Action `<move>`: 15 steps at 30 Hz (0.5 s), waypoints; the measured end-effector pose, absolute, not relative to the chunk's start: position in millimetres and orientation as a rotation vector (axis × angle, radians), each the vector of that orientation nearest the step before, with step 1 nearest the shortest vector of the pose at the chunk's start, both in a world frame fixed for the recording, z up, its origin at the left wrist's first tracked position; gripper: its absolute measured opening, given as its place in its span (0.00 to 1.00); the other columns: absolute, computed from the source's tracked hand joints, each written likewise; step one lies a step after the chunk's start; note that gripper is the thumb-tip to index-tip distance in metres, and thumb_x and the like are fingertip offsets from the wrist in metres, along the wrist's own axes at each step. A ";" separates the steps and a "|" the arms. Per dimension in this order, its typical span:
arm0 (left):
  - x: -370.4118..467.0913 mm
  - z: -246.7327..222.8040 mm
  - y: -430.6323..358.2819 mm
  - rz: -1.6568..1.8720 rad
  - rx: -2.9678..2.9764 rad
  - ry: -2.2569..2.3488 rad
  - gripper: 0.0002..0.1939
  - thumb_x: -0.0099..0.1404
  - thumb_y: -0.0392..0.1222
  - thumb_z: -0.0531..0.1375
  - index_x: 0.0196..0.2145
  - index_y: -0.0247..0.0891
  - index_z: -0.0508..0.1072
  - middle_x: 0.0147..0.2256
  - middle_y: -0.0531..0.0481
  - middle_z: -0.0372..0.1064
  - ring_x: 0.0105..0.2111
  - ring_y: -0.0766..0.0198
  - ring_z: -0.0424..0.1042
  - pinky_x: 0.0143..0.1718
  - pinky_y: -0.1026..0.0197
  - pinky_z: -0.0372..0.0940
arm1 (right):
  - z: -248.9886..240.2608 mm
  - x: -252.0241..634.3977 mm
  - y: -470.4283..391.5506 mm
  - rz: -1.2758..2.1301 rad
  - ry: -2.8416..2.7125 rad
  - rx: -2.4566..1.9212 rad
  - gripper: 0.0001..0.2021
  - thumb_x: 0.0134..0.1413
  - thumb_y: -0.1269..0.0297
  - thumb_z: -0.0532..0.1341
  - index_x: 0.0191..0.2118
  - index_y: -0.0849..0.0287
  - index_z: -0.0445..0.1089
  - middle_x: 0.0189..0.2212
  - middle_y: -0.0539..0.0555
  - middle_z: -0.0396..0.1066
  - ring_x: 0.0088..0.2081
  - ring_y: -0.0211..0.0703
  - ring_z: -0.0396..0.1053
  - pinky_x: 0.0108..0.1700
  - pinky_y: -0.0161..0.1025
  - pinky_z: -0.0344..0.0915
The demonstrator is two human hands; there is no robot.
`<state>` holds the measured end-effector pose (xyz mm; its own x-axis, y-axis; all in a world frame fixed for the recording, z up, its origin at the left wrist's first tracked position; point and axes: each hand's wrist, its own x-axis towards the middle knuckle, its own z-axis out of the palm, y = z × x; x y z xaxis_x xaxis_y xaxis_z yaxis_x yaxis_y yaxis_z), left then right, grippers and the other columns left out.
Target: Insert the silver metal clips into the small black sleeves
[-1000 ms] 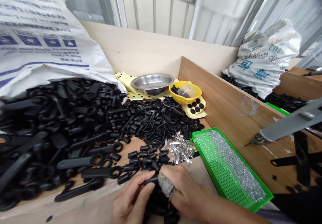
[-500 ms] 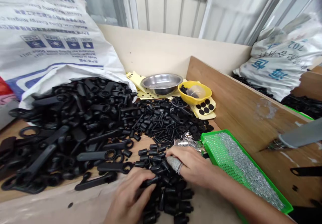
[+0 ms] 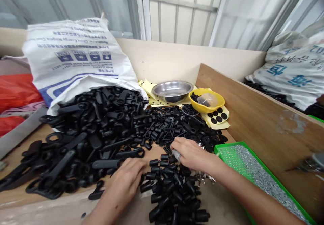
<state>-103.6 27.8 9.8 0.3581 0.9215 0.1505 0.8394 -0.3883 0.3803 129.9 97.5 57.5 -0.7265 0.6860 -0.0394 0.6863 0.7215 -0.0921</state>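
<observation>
My left hand (image 3: 128,176) lies over the near edge of the black handle-shaped parts (image 3: 96,140), left of a heap of short black cylinders (image 3: 169,181). Its fingers are bent, and what lies beneath them is hidden. My right hand (image 3: 188,152), with a grey wrap (image 3: 176,155) on one finger, reaches down at the far side of the cylinders, beside the small black screws and tubes (image 3: 168,125). Its fingertips are together among the small parts; whatever they hold is too small to make out.
A green tray (image 3: 217,149) of small metal pieces stands at the right, by a wooden divider (image 3: 243,100). Behind are a steel bowl (image 3: 172,89), a yellow bowl (image 3: 217,105) and a white sack (image 3: 83,49). A blurred tool (image 3: 314,162) juts in from the right.
The view has shifted left. My left hand has moved from the cylinders to the handle-shaped parts, leaving a dark piece it had. My right hand has moved away from me, toward the small screws.
</observation>
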 end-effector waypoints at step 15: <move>-105.6 -6.8 60.4 0.209 2.310 1.755 0.21 0.49 0.22 0.48 0.34 0.37 0.74 0.36 0.44 0.72 0.39 0.56 0.69 0.40 0.59 0.64 | 28.0 74.5 139.2 0.287 3.052 0.898 0.06 0.51 0.71 0.56 0.32 0.65 0.70 0.37 0.59 0.63 0.43 0.50 0.55 0.48 0.53 0.53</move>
